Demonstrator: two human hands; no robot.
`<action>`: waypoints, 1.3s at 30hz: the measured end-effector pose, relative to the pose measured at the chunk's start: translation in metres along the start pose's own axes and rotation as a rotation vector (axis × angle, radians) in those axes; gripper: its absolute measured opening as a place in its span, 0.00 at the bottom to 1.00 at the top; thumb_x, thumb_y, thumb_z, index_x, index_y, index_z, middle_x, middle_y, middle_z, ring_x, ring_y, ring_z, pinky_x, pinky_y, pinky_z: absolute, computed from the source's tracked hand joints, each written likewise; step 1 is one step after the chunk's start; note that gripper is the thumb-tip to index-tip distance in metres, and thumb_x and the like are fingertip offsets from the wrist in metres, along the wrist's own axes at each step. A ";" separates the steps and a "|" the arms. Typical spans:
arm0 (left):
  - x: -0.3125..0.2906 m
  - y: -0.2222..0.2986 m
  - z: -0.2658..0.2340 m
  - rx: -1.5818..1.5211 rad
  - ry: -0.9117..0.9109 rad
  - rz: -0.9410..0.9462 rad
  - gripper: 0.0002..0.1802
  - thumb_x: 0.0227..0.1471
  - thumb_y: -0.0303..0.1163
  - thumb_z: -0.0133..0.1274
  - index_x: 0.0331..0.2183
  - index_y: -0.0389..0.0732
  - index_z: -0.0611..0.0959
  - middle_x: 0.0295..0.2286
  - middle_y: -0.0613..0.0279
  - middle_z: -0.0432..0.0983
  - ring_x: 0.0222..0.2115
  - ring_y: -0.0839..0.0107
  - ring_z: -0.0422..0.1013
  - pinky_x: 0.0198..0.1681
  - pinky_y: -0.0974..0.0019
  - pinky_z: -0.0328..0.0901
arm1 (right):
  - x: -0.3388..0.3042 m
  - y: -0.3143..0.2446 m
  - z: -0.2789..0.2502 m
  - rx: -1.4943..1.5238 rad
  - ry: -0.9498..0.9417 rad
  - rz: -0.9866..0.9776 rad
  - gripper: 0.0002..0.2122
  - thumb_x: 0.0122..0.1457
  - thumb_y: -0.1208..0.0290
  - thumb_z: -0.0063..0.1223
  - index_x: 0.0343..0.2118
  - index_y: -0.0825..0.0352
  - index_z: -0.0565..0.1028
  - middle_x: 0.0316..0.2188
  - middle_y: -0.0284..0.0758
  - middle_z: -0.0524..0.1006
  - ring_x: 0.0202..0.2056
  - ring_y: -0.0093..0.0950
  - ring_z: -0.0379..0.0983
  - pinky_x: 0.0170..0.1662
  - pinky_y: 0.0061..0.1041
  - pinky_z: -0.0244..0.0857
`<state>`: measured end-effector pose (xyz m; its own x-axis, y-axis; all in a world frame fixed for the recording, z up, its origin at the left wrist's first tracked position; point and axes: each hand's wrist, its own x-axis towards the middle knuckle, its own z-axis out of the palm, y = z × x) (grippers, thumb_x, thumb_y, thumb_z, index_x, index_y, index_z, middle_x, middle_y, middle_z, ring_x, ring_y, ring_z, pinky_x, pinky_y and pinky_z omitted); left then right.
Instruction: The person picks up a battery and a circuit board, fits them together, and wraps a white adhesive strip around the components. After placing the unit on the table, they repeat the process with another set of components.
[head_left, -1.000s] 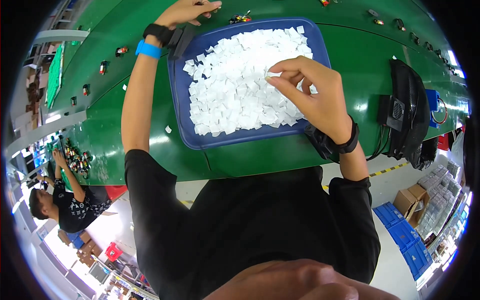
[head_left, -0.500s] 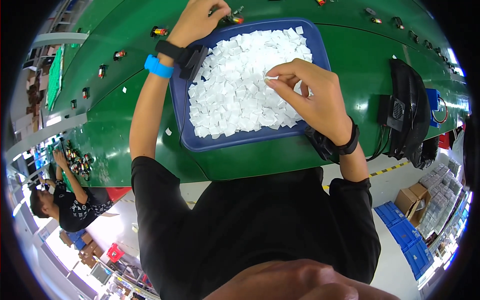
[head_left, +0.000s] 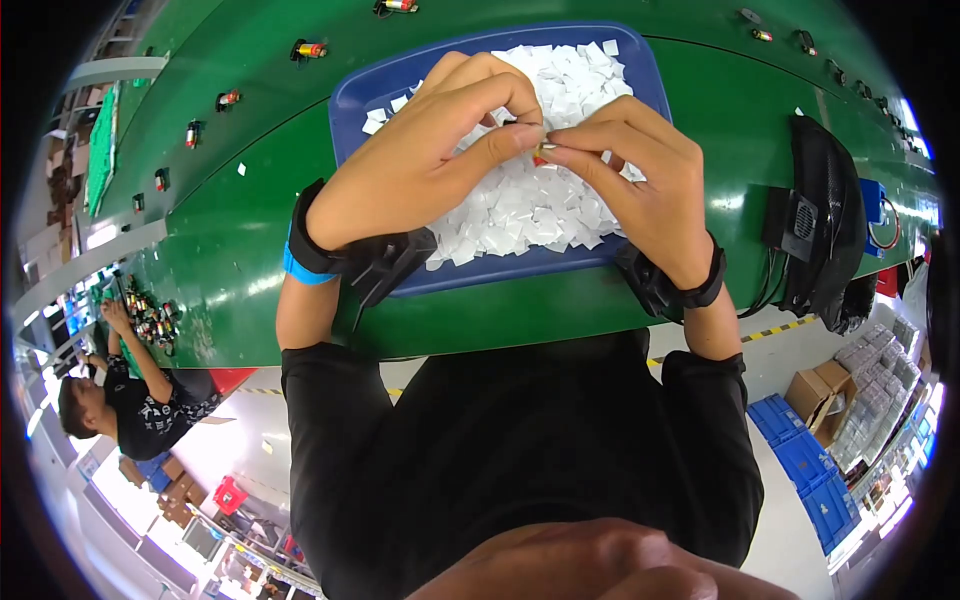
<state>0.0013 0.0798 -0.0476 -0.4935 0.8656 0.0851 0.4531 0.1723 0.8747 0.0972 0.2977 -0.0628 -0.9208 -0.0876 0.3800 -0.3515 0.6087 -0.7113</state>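
Over a blue tray point(head_left: 650, 75) heaped with small white square pieces point(head_left: 530, 210), my two hands meet at the fingertips. My left hand point(head_left: 430, 150) is closed in a pinch on a small red-and-yellow cylindrical part point(head_left: 541, 158), mostly hidden by the fingers. Thumb and forefinger of my right hand point(head_left: 650, 175) pinch a small white piece point(head_left: 550, 147) against or close beside that part; whether they touch I cannot tell. Both wrists wear black straps with dark devices, and the left one also has a blue band.
Similar red-and-yellow parts point(head_left: 312, 50) lie in a curved row along the green table point(head_left: 240, 230). On the right are a black bag point(head_left: 825, 220) and a black box point(head_left: 790, 222) with cables. At far left, a co-worker point(head_left: 140, 400) handles a pile of parts point(head_left: 152, 318).
My left hand has come from beyond the tray's far edge back over the tray, bringing one red-and-yellow part to my right hand. My right hand stays nearly in place, still pinching the white piece.
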 end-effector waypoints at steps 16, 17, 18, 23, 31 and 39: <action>0.001 -0.014 -0.001 -0.467 0.052 -0.352 0.14 0.60 0.38 0.58 0.43 0.39 0.82 0.32 0.61 0.81 0.26 0.75 0.74 0.31 0.70 0.72 | 0.006 0.001 -0.005 -0.206 0.079 -0.343 0.10 0.47 0.83 0.68 0.34 0.67 0.84 0.32 0.34 0.81 0.29 0.24 0.78 0.32 0.18 0.71; 0.003 -0.015 -0.002 -0.571 0.015 -0.336 0.15 0.61 0.38 0.57 0.44 0.38 0.81 0.32 0.61 0.81 0.27 0.75 0.74 0.31 0.70 0.72 | 0.005 0.002 -0.005 -0.214 0.079 -0.382 0.10 0.48 0.83 0.68 0.35 0.67 0.84 0.33 0.34 0.81 0.28 0.24 0.78 0.32 0.18 0.72; 0.005 -0.014 -0.004 -0.674 -0.024 -0.320 0.16 0.62 0.38 0.56 0.45 0.36 0.80 0.32 0.61 0.80 0.28 0.76 0.74 0.31 0.70 0.73 | 0.005 0.001 -0.004 -0.214 0.079 -0.380 0.10 0.48 0.83 0.68 0.35 0.67 0.84 0.33 0.34 0.81 0.28 0.24 0.78 0.32 0.18 0.72; 0.005 -0.016 0.003 -0.645 0.085 -0.247 0.17 0.62 0.36 0.56 0.46 0.33 0.78 0.33 0.59 0.80 0.30 0.76 0.75 0.31 0.71 0.73 | 0.008 -0.002 -0.004 0.090 0.105 -0.061 0.10 0.52 0.82 0.66 0.38 0.69 0.81 0.36 0.34 0.80 0.29 0.23 0.79 0.35 0.19 0.73; 0.005 -0.016 0.012 -0.499 0.047 -0.175 0.15 0.63 0.30 0.53 0.49 0.34 0.76 0.36 0.56 0.80 0.35 0.73 0.76 0.33 0.70 0.73 | 0.002 0.004 -0.002 0.095 0.021 0.150 0.06 0.57 0.79 0.63 0.36 0.70 0.78 0.36 0.34 0.79 0.32 0.24 0.81 0.37 0.20 0.73; 0.006 -0.016 0.015 -0.444 0.061 -0.147 0.14 0.62 0.30 0.55 0.48 0.34 0.76 0.35 0.57 0.80 0.34 0.74 0.76 0.32 0.71 0.72 | 0.003 0.005 -0.005 0.031 -0.025 0.135 0.05 0.59 0.79 0.61 0.37 0.69 0.77 0.34 0.33 0.79 0.34 0.24 0.79 0.37 0.21 0.72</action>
<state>0.0019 0.0889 -0.0681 -0.5775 0.8155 -0.0391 0.0196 0.0618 0.9979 0.0939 0.3042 -0.0622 -0.9639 -0.0262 0.2649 -0.2285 0.5916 -0.7732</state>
